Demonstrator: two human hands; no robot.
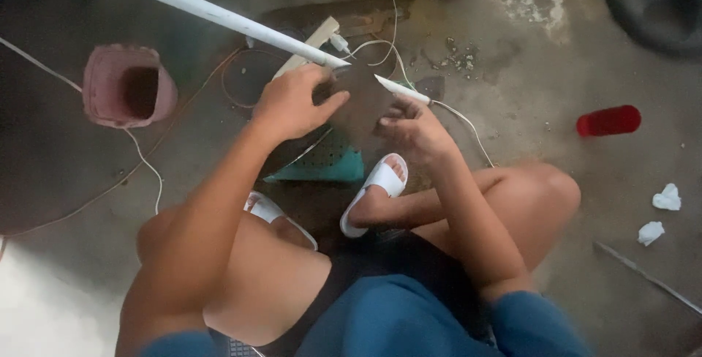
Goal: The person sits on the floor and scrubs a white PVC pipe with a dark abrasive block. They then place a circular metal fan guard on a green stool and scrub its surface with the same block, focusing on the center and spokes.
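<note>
On the concrete floor (556, 72), squatting: my left hand (292, 104) grips the end of the long white tube (205, 9), fingers curled round it. My right hand (413, 126) pinches a white pointed tool (401, 89), white wire (468, 123) trailing beside it.

The white tube (197, 9) runs off the top-left edge.

We sit in a rough home work yard: stained bare concrete floor (556, 57), loose white wires (146, 170) at nine o'clock, gravel bits (459, 55) at one.
</note>
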